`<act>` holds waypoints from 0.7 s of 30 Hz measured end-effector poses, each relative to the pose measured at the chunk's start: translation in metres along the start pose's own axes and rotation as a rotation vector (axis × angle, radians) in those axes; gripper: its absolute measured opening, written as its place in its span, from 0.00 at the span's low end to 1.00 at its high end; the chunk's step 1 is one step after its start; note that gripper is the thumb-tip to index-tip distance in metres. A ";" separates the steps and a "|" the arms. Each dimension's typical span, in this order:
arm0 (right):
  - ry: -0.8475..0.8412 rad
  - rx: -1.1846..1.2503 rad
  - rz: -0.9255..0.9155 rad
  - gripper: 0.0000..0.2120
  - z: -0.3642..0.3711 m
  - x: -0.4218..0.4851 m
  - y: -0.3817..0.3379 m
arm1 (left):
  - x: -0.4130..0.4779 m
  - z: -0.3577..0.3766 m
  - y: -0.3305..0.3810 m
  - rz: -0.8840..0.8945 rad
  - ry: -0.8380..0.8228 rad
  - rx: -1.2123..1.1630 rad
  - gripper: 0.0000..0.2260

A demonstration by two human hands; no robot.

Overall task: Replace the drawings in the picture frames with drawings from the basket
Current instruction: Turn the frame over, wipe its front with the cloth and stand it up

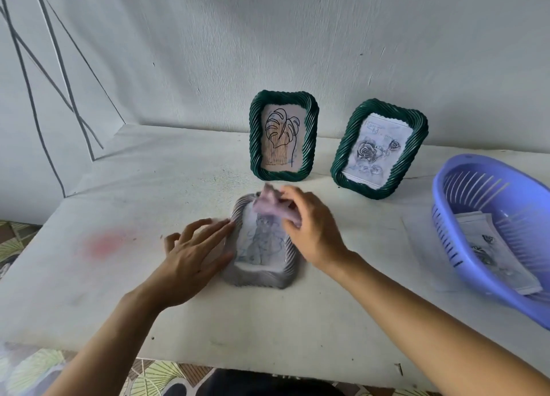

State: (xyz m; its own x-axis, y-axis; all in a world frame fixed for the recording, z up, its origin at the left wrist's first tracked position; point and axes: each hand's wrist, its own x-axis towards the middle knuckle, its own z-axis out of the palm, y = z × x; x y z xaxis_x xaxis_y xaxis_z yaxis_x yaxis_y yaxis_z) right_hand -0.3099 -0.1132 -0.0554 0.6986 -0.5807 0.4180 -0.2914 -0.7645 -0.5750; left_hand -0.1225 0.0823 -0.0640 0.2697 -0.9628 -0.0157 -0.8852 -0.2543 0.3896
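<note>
Grey ribbed picture frame [259, 280] lies flat on the white worktop [268, 330], mid-width, nearer the front edge than the back. A pale drawing with blue lines [259, 242] sits inside it. Right hand [312, 226] is over the frame's far end, thumb and fingers pinched on a small pinkish-lilac piece [269, 205] raised off the frame. The piece is blurred, so I cannot tell if it is a backing tab, a stand or a cloth. Left hand [193, 252] has straight, spread fingers, with the fingertips pressing the frame's left rim and gripping nothing.

Likely risks:
- The left hand only presses one rim, so a hard pull from the right hand could slide or tip the frame toward the back.
- The paper looks thin, so if the lilac piece is attached or catches the sheet, a fast tug could crease or tear the drawing.

Toward the back edge stand two dark green twisted-rim frames, the nearer one with a leaf line drawing [255, 133] and one with a rose drawing [366, 190]. The leaf frame is just beyond the right hand, so a hand swinging back could knock it over.

At the right edge sits a lilac slotted plastic basket [443, 232] with loose drawings [491, 252] inside. It runs out of view, so I cannot tell if it overhangs the edge. A careless reach could push it.
</note>
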 end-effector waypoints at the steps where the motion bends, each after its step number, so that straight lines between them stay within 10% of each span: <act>1: -0.039 -0.074 -0.054 0.20 0.008 -0.003 0.001 | -0.001 0.000 0.000 0.013 0.002 0.014 0.27; 21: -0.414 -0.368 -0.374 0.16 0.006 -0.001 0.012 | -0.005 0.012 0.003 0.032 -0.010 0.268 0.42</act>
State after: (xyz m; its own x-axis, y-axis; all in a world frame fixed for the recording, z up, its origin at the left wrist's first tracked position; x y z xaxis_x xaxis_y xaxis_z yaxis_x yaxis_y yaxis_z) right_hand -0.3100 -0.1202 -0.0668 0.9676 -0.1591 0.1960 -0.1339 -0.9816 -0.1360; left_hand -0.1308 0.0856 -0.0740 0.2371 -0.9713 -0.0173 -0.9624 -0.2373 0.1321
